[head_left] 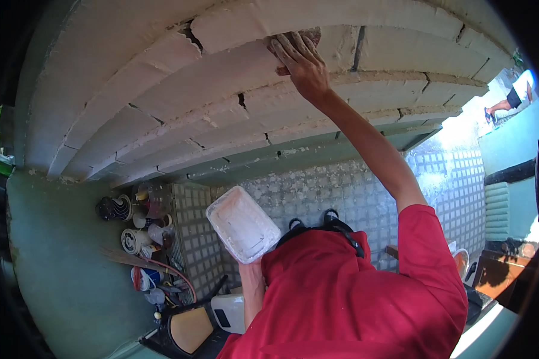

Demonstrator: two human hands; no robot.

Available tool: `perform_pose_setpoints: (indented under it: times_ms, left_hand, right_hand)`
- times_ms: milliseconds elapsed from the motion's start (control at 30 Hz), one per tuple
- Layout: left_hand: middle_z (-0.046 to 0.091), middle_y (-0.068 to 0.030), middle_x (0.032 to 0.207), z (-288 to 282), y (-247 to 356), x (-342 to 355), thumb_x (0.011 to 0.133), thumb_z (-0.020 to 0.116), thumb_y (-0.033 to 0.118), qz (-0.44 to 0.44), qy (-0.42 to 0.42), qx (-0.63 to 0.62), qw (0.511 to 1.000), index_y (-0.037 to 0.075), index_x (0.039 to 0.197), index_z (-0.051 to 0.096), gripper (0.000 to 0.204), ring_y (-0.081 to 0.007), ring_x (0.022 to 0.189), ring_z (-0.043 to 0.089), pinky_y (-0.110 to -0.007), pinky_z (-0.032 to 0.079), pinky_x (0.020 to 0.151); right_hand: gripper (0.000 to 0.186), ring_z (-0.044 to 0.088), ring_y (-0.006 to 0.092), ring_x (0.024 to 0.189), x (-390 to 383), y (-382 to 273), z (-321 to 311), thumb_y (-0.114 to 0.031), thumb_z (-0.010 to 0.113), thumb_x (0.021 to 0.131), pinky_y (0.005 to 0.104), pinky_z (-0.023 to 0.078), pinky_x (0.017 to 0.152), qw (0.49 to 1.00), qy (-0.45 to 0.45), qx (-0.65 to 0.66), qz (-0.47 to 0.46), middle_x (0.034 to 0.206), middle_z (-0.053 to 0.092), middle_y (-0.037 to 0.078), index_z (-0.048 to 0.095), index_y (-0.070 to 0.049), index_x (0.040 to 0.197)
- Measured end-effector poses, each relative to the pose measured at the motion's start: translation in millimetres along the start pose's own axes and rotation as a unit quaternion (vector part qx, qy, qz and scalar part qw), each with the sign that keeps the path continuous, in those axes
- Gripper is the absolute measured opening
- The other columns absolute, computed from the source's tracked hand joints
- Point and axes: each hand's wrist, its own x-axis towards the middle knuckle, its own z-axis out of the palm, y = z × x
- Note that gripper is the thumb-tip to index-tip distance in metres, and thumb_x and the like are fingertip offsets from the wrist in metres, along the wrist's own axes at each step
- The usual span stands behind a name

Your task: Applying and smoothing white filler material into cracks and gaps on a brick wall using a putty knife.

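My right hand (301, 58) reaches up to the pale block wall (215, 78). Its fingers lie stretched over a flat reddish-brown pad (311, 36), pressing it to the blocks; whether it is a sponge, a scraper or sandpaper I cannot tell. Whitish smears cover those fingers. Low at my left side, my left hand (250, 270) supports a white rectangular plastic tub (245, 209) at its near end, most of the fingers hidden beneath. Pale residue coats the tub's inside. Dark gaps and rough joints run between the blocks.
Buckets (135, 240), containers and a hose crowd the left wall. A chair (190, 330) stands behind at lower left. Patterned tiles (317, 179) cover the floor around my feet. Brown wooden furniture (503, 278) stands at right; beyond, another person's leg (498, 107) shows in bright light.
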Motion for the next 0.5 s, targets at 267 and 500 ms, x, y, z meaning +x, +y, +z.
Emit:
perform_pose_setpoints:
  times_ms: [267,500]
  left_hand:
    - [0.05,-0.0048,0.148,-46.7,25.9,30.2,0.101,0.043,0.051,-0.046,-0.246,-0.337,0.908,0.019,0.149,0.041,0.058,-0.0301,0.131,0.052,-0.051,0.045,0.108]
    - [0.05,-0.006,0.148,-21.5,52.7,12.5,0.101,0.043,0.05,0.023,0.038,-0.039,0.998,0.018,0.149,0.042,0.058,-0.0311,0.13,0.053,-0.052,0.045,0.107]
  right_hand:
    - [0.071,0.051,0.0294,0.133,-51.0,13.3,26.4,-0.017,0.079,0.068,0.0483,0.04,0.112,0.997,-0.051,-0.007,-0.061,0.138,0.059,0.008,0.058,-0.011,0.136]
    - [0.065,0.051,0.0324,0.132,-52.2,0.7,-7.0,-0.016,0.078,0.069,0.0477,0.038,0.114,0.992,-0.106,0.067,-0.014,0.136,0.06,0.009,0.061,-0.009,0.131]
